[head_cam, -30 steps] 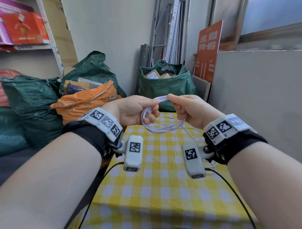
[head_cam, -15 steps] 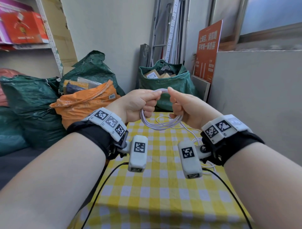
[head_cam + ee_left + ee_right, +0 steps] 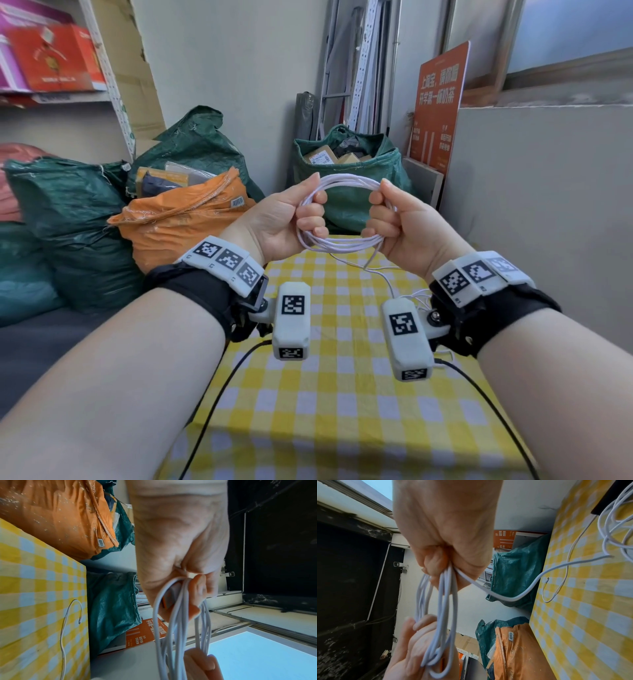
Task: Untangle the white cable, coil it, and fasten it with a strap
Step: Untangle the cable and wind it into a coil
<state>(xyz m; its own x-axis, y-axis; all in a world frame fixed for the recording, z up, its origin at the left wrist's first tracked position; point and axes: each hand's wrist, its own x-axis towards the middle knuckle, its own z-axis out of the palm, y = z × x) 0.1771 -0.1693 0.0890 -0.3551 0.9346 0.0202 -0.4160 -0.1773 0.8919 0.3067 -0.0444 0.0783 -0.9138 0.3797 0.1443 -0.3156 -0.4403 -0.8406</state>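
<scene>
Your left hand (image 3: pixel 281 219) and right hand (image 3: pixel 400 222) each grip one side of the coiled white cable (image 3: pixel 342 244), held above the far end of the yellow checked table (image 3: pixel 342 394); a loose tail trails toward 5 o'clock onto the cloth.

A table covered by a yellow-and-white checked cloth (image 3: pixel 342 394) carries the work area. Loose white cable (image 3: pixel 573 555) lies directly on the cloth in slack curves near the right wrist. One free cable end (image 3: pixel 80 623), apparently a small plug, rests flat on the cloth.
</scene>
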